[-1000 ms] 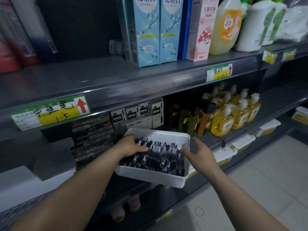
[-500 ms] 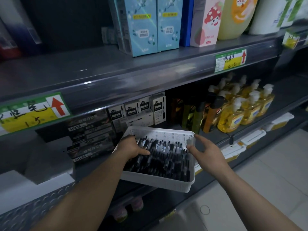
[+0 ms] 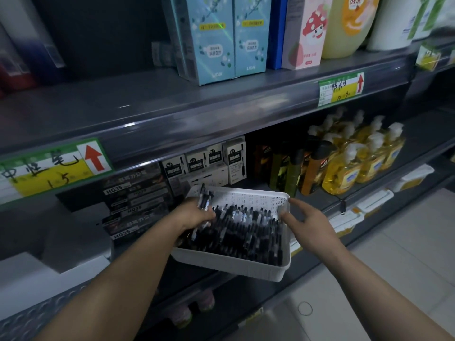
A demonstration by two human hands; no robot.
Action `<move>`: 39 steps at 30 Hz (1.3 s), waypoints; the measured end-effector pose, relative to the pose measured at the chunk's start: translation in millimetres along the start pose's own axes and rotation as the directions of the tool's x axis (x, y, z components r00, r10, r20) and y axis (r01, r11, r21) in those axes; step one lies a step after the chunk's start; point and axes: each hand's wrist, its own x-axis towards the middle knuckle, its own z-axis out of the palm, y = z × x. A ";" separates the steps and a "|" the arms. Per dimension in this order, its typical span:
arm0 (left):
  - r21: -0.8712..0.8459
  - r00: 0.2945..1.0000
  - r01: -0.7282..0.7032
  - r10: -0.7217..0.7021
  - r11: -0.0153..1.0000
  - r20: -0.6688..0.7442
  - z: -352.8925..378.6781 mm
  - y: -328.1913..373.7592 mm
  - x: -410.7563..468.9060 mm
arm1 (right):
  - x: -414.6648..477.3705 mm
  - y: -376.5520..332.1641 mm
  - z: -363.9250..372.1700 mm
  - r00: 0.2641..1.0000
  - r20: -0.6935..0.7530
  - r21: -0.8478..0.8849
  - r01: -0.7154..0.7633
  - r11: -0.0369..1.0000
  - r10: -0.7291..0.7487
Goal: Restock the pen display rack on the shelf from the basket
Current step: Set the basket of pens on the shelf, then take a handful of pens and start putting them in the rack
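**White basket at the shelf's front edge, one hand in the pens**

White perforated plastic forms the basket [image 3: 229, 263], which sits at the front of the lower shelf [image 3: 430, 129]. Its near wall juts past the shelf's front edge toward the aisle, and we cannot tell what carries it. Black pens [image 3: 248, 232] fill it in a loose heap.

The left hand [image 3: 194, 215] is inside the basket at its left side. Its fingers are curled round a handful of pens [image 3: 206, 199], whose tips stick up above the far rim. The right hand [image 3: 312, 221] is at the basket's right rim with its fingers spread and nearly straight. The thumb is at the rim, but we cannot tell whether it presses.

Just behind the basket stand white pen boxes [image 3: 214, 161], and stacked dark boxes [image 3: 135, 193] lie to its left. Yellow soap bottles [image 3: 364, 163] stand near on the right.

Overhead, the upper shelf [image 3: 123, 104] has a bare grey stretch left of the blue cartons [image 3: 229, 40]. A green-and-yellow price label [image 3: 49, 168] is fixed to its front edge. Pale floor tiles [image 3: 394, 267] lie open to the right.
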 end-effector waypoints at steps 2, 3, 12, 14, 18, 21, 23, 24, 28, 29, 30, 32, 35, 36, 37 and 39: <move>-0.057 0.999 0.041 -0.039 0.998 0.022 -9.1 2.8 -4.7 | -1.4 -4.5 -0.4 1.000 -0.006 0.004 0.008 1.000 -0.008; -0.087 0.997 0.067 -0.063 0.994 0.046 -13.5 6.7 -10.3 | -2.2 -7.3 -0.9 1.000 -0.008 0.003 0.012 1.000 -0.012; -0.591 0.992 -0.128 0.113 0.796 -0.063 -53.7 30.9 -56.4 | -24.7 -52.6 -6.0 0.990 -0.025 0.031 0.137 0.990 -0.136; -0.641 0.994 -0.087 0.114 0.762 0.001 -57.6 32.0 -73.4 | -32.6 -68.0 -2.6 0.985 -0.009 0.050 0.175 0.983 -0.174; -0.712 0.998 -0.055 0.045 0.700 -0.033 -60.0 17.6 -113.4 | -51.0 -96.8 12.3 0.969 0.066 0.081 0.234 0.969 -0.240; -0.687 0.990 -0.132 0.062 0.715 -0.126 -58.4 -5.3 -144.8 | -71.6 -114.2 30.5 0.954 0.157 0.103 0.240 0.965 -0.254; -0.668 0.990 -0.132 0.067 0.733 -0.122 -55.3 -22.1 -164.6 | -86.9 -120.6 47.3 0.929 0.260 0.131 0.236 0.963 -0.263; -0.671 0.991 -0.125 0.058 0.731 -0.121 -54.1 -30.6 -172.5 | -94.0 -122.9 57.0 0.908 0.323 0.159 0.224 0.962 -0.265; -0.793 0.989 -0.136 0.042 0.594 -0.139 -54.4 -59.4 -192.3 | -109.6 -127.6 95.2 0.808 0.529 0.180 0.191 0.965 -0.259; -0.803 0.987 -0.150 0.044 0.576 -0.153 -55.3 -67.1 -193.7 | -110.8 -127.9 104.5 0.794 0.556 0.178 0.178 0.968 -0.248; -0.805 0.985 -0.164 0.048 0.569 -0.167 -56.6 -74.1 -194.3 | -111.8 -128.9 113.1 0.782 0.576 0.175 0.167 0.970 -0.238; -0.804 0.979 -0.187 0.042 0.565 -0.198 -59.4 -89.0 -193.8 | -114.4 -130.1 130.6 0.748 0.623 0.169 0.156 0.973 -0.228; -0.792 0.971 -0.207 0.022 0.575 -0.238 -61.3 -108.9 -189.5 | -119.5 -131.5 153.8 0.668 0.716 0.203 0.078 0.976 -0.202; -0.793 0.969 -0.217 0.024 0.569 -0.248 -61.5 -112.8 -187.4 | -121.6 -132.6 159.3 0.633 0.750 0.205 0.051 0.977 -0.191; -0.801 0.967 -0.228 0.031 0.554 -0.253 -61.7 -115.1 -184.9 | -122.8 -134.0 164.7 0.598 0.781 0.199 0.034 0.979 -0.179; -0.814 0.965 -0.248 0.063 0.525 -0.254 -62.9 -115.3 -179.3 | -124.4 -137.9 174.6 0.550 0.821 0.173 0.021 0.985 -0.156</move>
